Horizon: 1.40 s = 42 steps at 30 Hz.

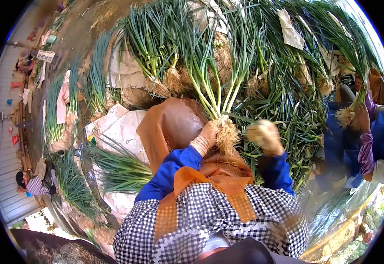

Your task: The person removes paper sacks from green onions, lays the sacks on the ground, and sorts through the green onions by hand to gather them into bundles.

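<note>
My left hand (pixel 205 138), in a pale, soiled glove, is closed around the base of a bunch of green onions (pixel 218 99). Their pale, stringy roots (pixel 227 136) hang toward my lap, and the long green leaves fan out away from me. To the right of the roots is my right hand (pixel 264 135), also gloved and smeared by motion, so its fingers cannot be made out. A dark green leaf strip (pixel 240 118) runs from the bunch toward that hand; whether they touch is unclear. An orange-brown waterproof apron (pixel 174 123) covers my knees beneath the bunch.
Piled green onions (pixel 152 44) lie across the far side. Loose leaves (pixel 284 114) heap up at my right. More onions (pixel 121 169) rest on pale sacking (pixel 121 127) at left. A co-worker's hand (pixel 360 116) holds a bunch at far right; another person (pixel 35 185) is at far left.
</note>
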Each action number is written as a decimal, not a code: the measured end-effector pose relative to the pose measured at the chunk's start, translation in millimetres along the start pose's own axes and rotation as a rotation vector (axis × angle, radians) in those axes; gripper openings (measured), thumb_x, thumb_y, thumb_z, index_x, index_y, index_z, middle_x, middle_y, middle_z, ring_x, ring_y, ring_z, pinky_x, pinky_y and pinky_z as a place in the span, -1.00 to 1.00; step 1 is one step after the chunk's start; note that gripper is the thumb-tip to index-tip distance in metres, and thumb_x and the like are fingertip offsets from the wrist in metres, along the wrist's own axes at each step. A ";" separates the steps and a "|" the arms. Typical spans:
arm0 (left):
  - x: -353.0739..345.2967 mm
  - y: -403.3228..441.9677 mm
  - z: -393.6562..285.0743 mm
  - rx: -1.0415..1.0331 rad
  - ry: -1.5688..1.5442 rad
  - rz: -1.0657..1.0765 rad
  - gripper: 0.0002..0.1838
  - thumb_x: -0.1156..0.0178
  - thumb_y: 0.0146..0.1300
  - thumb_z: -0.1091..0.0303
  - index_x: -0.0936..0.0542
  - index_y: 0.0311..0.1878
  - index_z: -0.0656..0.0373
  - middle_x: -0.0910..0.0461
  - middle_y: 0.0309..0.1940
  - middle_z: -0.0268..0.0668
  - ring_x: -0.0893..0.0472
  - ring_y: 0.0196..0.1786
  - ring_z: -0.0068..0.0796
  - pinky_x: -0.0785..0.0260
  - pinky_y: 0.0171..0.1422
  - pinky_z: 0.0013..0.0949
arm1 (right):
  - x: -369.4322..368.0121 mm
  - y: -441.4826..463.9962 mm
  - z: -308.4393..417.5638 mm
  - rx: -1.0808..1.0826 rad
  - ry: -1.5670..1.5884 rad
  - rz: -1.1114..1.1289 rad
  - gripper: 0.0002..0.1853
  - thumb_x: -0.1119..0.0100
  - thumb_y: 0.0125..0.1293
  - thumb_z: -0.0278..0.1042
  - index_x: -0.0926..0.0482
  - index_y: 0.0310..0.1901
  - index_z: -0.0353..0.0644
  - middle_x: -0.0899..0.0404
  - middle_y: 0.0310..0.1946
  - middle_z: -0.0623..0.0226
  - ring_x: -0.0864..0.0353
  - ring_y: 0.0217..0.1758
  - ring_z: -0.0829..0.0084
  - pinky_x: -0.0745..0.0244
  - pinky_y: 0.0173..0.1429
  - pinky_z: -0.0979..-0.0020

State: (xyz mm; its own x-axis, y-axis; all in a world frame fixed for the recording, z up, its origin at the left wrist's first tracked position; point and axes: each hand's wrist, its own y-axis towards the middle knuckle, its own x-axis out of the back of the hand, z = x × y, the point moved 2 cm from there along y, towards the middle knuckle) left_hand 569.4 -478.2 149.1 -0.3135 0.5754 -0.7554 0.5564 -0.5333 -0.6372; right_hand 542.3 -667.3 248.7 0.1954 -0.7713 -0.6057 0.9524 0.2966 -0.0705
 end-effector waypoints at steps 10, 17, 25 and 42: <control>-9.6 -14.8 -12.7 0.064 0.214 0.001 -0.62 0.02 0.10 0.46 -0.44 0.02 0.36 -0.53 -0.39 -0.23 -0.51 -0.40 -0.52 -0.43 -0.27 -0.54 | 93.3 -132.4 167.1 1.022 0.343 0.183 -0.69 0.22 0.31 -0.23 -0.29 -0.62 -0.02 -0.24 -0.72 0.53 -0.12 -0.67 0.58 -0.21 -0.23 0.49; -66.9 -149.7 -118.4 -0.230 -0.224 0.350 -0.51 -0.08 0.10 0.38 -0.25 0.10 0.33 -0.30 -0.52 -0.50 -0.31 -0.52 -0.59 -0.26 -0.38 -0.52 | 220.6 -241.2 75.8 0.749 -0.466 -1.110 -0.74 0.00 0.22 -0.09 -0.47 -0.49 -0.06 -0.41 -0.64 0.43 -0.30 -0.62 0.50 -0.35 -0.30 0.44; -138.5 -210.0 -187.6 -0.801 -0.001 0.793 -0.47 -0.07 0.13 0.47 -0.20 0.19 0.25 -0.36 -0.51 -0.42 -0.39 -0.49 -0.63 -0.34 -0.40 -0.50 | 176.7 -60.6 -26.8 -0.336 -1.971 -0.028 -0.61 -0.07 0.17 0.07 -0.56 -0.39 -0.15 -0.57 -0.50 0.14 -0.56 -0.38 0.12 -0.45 -0.31 0.20; 12.8 -59.9 -154.9 -0.540 -0.086 0.166 -0.79 0.06 0.27 0.31 -0.44 -0.11 0.17 -0.40 -0.41 -0.34 -0.43 -0.35 -0.40 -0.35 -0.25 -0.33 | 10.5 326.5 -71.1 -0.113 -2.031 0.080 -0.53 -0.20 0.06 0.00 -0.50 -0.03 -0.08 -0.49 -0.06 0.25 -0.43 0.09 0.22 -0.44 0.04 0.18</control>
State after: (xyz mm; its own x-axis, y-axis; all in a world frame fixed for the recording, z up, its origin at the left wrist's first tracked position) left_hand 651.2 -342.9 201.3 -0.2373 0.4460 -0.8630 0.9107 -0.2071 -0.3575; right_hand 838.7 -538.5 163.0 0.2309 -0.1235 0.9651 0.9298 0.3201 -0.1815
